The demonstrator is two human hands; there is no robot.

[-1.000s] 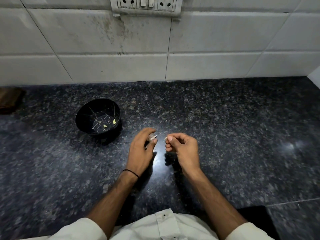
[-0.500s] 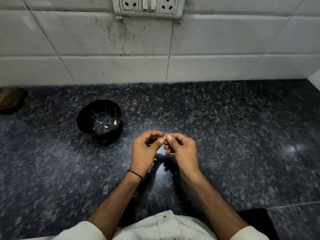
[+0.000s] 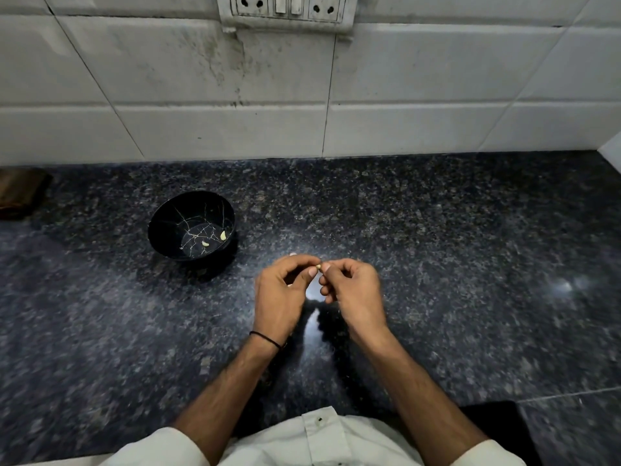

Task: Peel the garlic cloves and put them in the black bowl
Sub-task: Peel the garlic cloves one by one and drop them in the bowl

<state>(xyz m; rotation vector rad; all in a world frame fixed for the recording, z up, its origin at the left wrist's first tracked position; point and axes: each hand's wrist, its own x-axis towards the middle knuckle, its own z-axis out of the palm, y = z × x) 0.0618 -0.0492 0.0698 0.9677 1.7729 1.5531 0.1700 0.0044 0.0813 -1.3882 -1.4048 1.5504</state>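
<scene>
A black bowl [image 3: 161,227] with pale crack-like lines stands on the dark granite counter, left of centre. Two peeled garlic cloves [image 3: 205,244] [image 3: 222,235] lie in its bottom. My left hand [image 3: 279,297] and my right hand [image 3: 356,290] meet just right of the bowl, above the counter. Between their fingertips both hands pinch one small garlic clove [image 3: 318,266], mostly hidden by the fingers. A black band circles my left wrist.
A speckled granite counter [image 3: 470,264] runs to a white tiled wall [image 3: 403,95] with a switch and socket plate [image 3: 285,8] at the top. A brown object [image 3: 20,193] sits at the far left edge. A white sleeve and shirt front fill the bottom.
My hands were slightly apart a second ago, each with something small in its fingertips. They have come together and now pinch the clove between them. The bowl has not moved.
</scene>
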